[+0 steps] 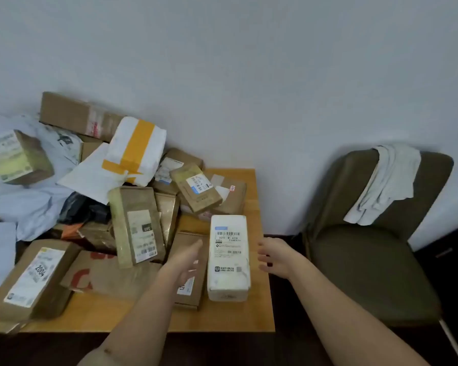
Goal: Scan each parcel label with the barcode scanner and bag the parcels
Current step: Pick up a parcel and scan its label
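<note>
Left hand (185, 262): fingers straight, together, holding nothing, just left of white parcel (228, 256). White parcel: lies label up on table (259, 307), between both sets of fingertips, touching neither. Probably light, stiff, slightly crushable; take by its 2 long sides. Right hand (274, 258): fingers loosely curled, empty. No bag, no scanner in view.

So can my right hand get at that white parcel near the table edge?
Probably yes: the right hand hovers open just beside the white parcel, with nothing between them and its right side uncovered.
</note>
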The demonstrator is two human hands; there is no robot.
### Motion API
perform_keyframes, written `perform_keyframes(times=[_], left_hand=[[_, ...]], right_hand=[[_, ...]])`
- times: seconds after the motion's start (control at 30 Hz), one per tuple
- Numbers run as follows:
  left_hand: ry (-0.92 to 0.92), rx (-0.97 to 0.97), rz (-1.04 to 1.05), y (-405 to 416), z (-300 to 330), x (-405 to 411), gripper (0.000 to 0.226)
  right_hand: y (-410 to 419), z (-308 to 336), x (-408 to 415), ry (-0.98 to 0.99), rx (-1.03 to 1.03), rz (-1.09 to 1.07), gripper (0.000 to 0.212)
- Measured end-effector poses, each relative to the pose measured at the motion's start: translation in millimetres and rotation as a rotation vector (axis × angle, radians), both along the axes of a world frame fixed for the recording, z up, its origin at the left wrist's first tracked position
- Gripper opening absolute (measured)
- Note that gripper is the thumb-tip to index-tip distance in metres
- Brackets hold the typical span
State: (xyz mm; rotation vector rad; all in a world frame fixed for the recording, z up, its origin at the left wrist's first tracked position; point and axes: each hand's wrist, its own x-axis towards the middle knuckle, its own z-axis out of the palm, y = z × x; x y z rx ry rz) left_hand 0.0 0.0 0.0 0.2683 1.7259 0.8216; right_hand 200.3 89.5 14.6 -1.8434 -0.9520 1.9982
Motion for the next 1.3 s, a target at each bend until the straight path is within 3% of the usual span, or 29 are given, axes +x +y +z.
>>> perform_keyframes(times=[0.23, 0.47, 0.67, 0.77, 0.83, 0.97, 1.07, 1.13, 1.3], left_hand=[[-0.122, -0.058, 0.039, 11.7, -26.7, 15.3, 0.054], [-0.131, -0.016, 0.038, 5.0, -16.0, 45.8, 0.052], [-0.129, 0.100, 0.107, -3.6, 5.0, 66.0, 0.043], [-0.174, 0.205, 0.097, -2.1, 15.2, 55.6, 0.041], [-0.170, 0.393, 0.276, -40.4, 55.6, 63.0, 0.040], [-0.227, 0.645, 0.242, -37.6, 83.9, 57.2, 0.045], [-0.154, 0.708, 0.222, -57.5, 111.8, 45.0, 0.061], [-0.150, 0.675, 0.316, -76.6, 124.0, 26.5, 0.080], [-0.039, 0.721, 0.359, -128.9, 137.7, -16.9, 0.063]], right_hand=[[5.2, -21.4, -6.0, 0.002, -0.058, 0.108, 0.058], [20.6, -21.5, 8.4, 0.037, -0.075, 0.262, 0.020], [36.2, 6.3, 38.9, 0.025, -0.002, 0.324, 0.044], [48.2, 14.2, 36.3, 0.126, -0.012, 0.222, 0.037], [30.4, 72.1, 23.9, 0.298, 0.028, 0.347, 0.036], [27.0, 93.8, -1.0, 0.519, 0.136, 0.314, 0.044], [10.1, 110.8, -32.0, 0.643, 0.114, 0.276, 0.040], [-5.2, 124.3, -56.4, 0.665, 0.086, 0.323, 0.040], [-42.2, 140.5, -122.2, 0.718, 0.057, 0.469, 0.050]])
